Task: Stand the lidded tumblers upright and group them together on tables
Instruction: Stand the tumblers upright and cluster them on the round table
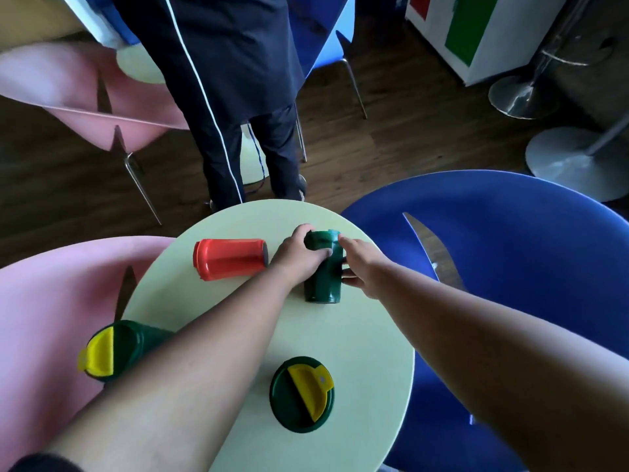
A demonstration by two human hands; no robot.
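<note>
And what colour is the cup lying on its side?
Orange-red; the tumbler lying on the table shows best in the head view.

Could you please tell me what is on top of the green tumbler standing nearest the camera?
A yellow flip cap sits on the green tumbler's lid. The lid hides its body and contents.

Four lidded tumblers on the round table [357, 335]: three green [323, 267] [301, 393] [115, 349], one orange [229, 258]. Three chairs around: two pink [51, 284] [68, 86], one blue [510, 267].

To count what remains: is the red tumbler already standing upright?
No, the red tumbler lies on its side on the round table.
</note>
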